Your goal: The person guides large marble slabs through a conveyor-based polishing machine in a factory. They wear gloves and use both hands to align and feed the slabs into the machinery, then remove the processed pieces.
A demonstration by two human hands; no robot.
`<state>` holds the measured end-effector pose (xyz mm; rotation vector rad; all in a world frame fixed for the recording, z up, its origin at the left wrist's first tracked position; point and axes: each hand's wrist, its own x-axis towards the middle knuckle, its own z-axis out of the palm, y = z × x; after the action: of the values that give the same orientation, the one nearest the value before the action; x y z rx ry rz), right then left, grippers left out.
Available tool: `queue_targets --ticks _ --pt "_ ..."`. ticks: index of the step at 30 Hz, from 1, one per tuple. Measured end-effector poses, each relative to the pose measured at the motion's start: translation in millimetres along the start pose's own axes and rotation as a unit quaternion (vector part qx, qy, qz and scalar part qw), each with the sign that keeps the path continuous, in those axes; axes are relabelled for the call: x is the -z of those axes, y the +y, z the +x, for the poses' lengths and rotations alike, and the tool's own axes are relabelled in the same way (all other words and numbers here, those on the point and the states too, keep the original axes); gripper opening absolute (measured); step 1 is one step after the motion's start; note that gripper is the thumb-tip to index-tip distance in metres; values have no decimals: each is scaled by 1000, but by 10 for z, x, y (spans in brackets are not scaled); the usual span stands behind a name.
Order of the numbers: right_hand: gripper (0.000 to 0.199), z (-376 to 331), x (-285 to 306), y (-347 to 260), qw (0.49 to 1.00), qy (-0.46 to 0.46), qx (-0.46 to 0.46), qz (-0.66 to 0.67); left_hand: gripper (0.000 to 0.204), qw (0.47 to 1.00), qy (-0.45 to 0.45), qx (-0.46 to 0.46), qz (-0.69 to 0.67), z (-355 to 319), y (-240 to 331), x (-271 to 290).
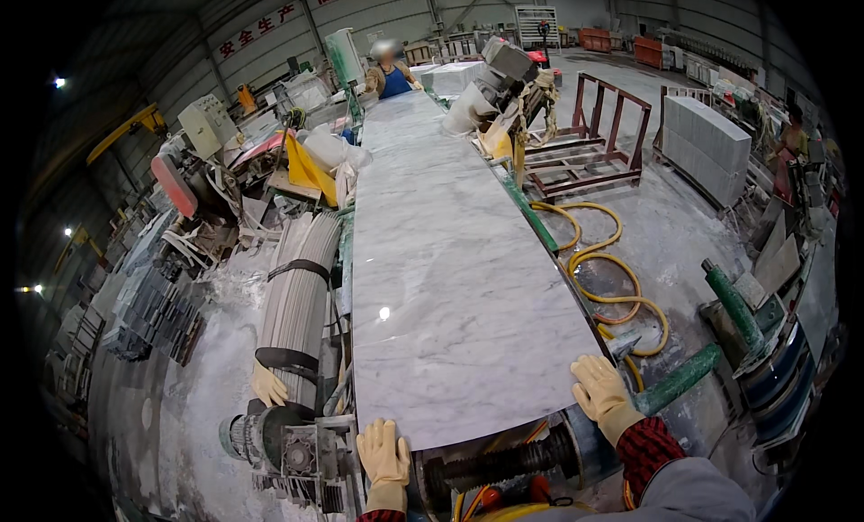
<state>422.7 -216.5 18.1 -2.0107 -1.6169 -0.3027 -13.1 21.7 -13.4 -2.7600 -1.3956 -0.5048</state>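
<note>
Long machine bed (504, 468) under one white grey-veined marble slab (441, 252), gloved hands at its near edge.

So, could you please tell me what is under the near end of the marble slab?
Under the marble slab, a dark ribbed roller and yellow and orange cables show at its near edge. Both gloved hands, left and right, rest on that edge. The slab covers everything farther along.

Single head-worn fisheye view, steeply down and forward along the marble slab (450, 279), close above it.

Gloved left hand (383, 452) and right hand (601, 392) flat on near corners of long marble slab (450, 252).
</note>
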Motion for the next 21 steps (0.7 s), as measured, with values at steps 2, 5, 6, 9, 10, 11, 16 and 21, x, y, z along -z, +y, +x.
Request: queue_targets --ticks 2,5,6,9,10,11,16,21 --pt "44 -5 -15 -9 1000 0 1 0 46 999 33 -13 12 -27 -17 -30" --pt "44 -78 -75 26 1000 13 13 -23 45 998 55 -33 5 -14 -11 -15" --pt "44 -79 -61 31 1000 12 14 -24 44 999 30 -20 -11 -2 46 59" --pt "44 -43 -19 -6 1000 -7 10 -21 44 999 43 -26 9 -14 15 -9" --pt "44 -28 11 -26 1000 -12 7 -11 45 999 39 -21 5 -25 13 -25" --pt "44 -43 31 -30 1000 -17 3 -1 45 1000 26 -15 -5 -47 4 -28" --pt "42 -90 -40 21 999 26 33 -25 46 1000 10 -1 -10 -66 15 -2" --pt "41 -82 -23 4 1000 10 21 -17 47 1000 9 9 -9 -123 -32 -89"
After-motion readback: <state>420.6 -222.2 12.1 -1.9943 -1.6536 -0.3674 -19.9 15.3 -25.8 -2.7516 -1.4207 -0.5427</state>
